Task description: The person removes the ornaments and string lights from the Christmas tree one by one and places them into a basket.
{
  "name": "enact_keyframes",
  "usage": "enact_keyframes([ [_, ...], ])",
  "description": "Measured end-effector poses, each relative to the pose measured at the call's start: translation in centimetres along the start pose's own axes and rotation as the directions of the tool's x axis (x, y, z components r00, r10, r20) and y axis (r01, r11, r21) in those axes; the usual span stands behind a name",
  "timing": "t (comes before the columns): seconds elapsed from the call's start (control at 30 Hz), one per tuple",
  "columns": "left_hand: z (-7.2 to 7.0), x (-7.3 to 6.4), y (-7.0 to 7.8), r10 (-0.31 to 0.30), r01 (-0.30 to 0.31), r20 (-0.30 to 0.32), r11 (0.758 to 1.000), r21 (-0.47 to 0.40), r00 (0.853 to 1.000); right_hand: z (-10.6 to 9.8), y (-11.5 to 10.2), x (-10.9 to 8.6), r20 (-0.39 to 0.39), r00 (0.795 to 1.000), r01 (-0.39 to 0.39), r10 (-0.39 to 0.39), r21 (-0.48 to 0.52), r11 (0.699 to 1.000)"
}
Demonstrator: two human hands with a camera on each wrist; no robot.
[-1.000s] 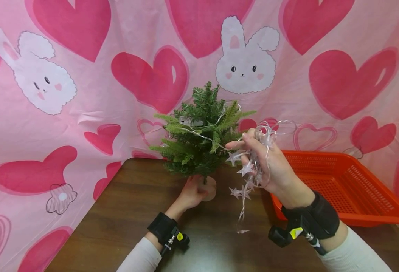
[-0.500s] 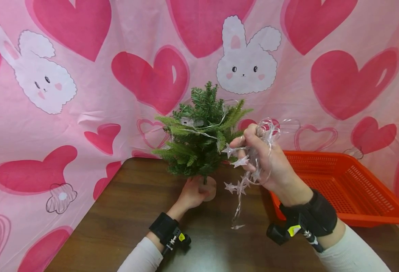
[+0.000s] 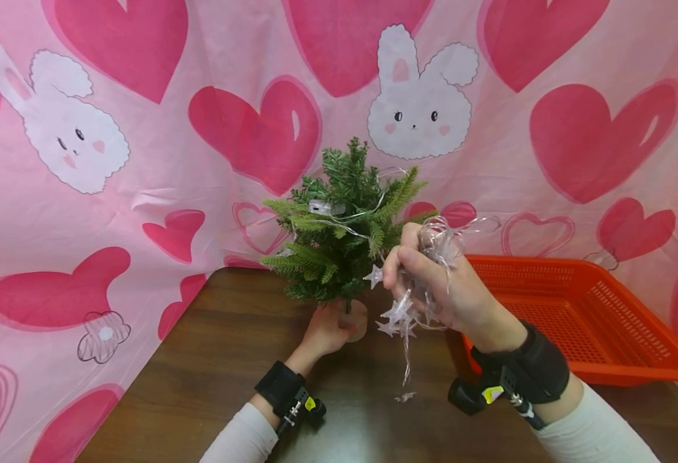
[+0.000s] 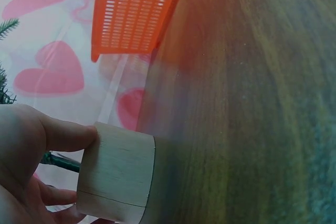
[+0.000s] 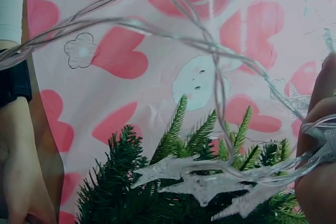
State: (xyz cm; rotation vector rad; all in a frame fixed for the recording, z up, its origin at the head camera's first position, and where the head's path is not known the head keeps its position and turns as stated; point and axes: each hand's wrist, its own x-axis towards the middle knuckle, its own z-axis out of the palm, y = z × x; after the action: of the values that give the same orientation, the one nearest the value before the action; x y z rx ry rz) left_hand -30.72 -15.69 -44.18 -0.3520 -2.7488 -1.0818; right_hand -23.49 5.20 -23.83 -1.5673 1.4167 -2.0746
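Observation:
A small artificial Christmas tree (image 3: 339,238) stands on the table, with clear wire and a small clear box (image 3: 326,207) among its branches. My left hand (image 3: 324,331) grips its round wooden base (image 4: 118,171); in the left wrist view the thumb and fingers lie on the base's upper edge. To the right of the tree, my right hand (image 3: 448,283) holds a bundled star string light (image 3: 399,312) in curled fingers. Several clear stars hang below that hand, and one strand dangles lower. In the right wrist view loops of twisted wire (image 5: 205,40) cross in front of the branches.
An orange perforated plastic basket (image 3: 576,321) stands on the table's right side, just behind my right wrist. The brown wooden table (image 3: 211,386) meets a pink cloth (image 3: 159,161) printed with hearts and rabbits at the back.
My right hand has shifted slightly down and left, and its fingers have curled in more around the string light. The left hand stays on the base.

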Motion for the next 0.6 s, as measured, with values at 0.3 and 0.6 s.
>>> enact_keyframes([
  [0.3,-0.2,-0.2,0.2,-0.044,0.045,0.042,0.999,-0.01,0.998,0.4,0.0,0.0,-0.08,0.997,0.021,-0.015,0.074,0.997],
  [0.6,-0.2,-0.2,0.2,-0.039,0.039,0.027,0.999,-0.003,0.999,1.0,-1.3,-0.4,-0.508,0.841,-0.3,0.189,-0.147,0.943],
])
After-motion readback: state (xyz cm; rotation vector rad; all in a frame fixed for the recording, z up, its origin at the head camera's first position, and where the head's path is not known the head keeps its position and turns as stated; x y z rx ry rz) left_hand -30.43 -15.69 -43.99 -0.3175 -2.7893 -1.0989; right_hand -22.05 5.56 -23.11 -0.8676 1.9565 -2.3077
